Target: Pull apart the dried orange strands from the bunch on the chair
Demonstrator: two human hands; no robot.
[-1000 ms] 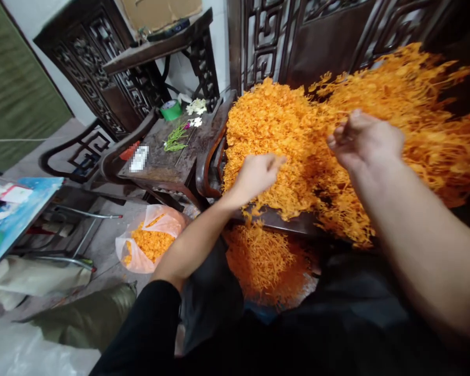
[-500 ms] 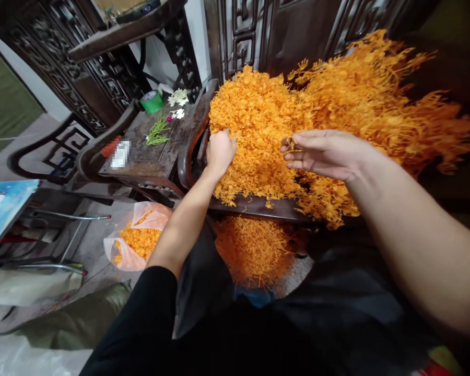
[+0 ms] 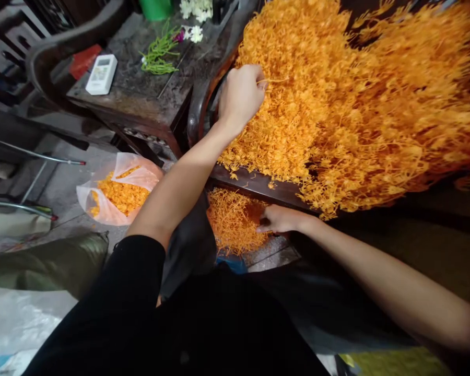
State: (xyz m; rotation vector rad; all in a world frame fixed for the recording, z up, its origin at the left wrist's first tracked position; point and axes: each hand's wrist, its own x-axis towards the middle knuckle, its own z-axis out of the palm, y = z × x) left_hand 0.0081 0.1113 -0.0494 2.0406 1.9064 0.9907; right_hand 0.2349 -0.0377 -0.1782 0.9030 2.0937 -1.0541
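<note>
My left hand (image 3: 242, 95) is closed over the left edge of a big heap of orange flower-like pieces (image 3: 285, 120). A thin orange stem (image 3: 276, 80) sticks out between its thumb and fingers. Lower down, my right hand (image 3: 279, 219) reaches to the right side of a pile of thin orange stems (image 3: 235, 222) below the seat edge. Its thumb and forefinger look apart, and I make out nothing between them; the other fingers are partly hidden. The heap rests on a dark wooden seat (image 3: 258, 183).
On the wooden side table (image 3: 141, 99) lie a white remote control (image 3: 102, 74), green sprigs (image 3: 160, 55), white flowers (image 3: 196, 34) and a green tape roll (image 3: 155, 8). A pale plastic bag (image 3: 119, 214) of orange pieces stands on the floor beside a metal frame (image 3: 35, 180).
My right hand has moved down from above the heap to the stem pile, and the small piece in its fingertips no longer shows. My left hand stays at the heap's edge. The view has tilted downward.
</note>
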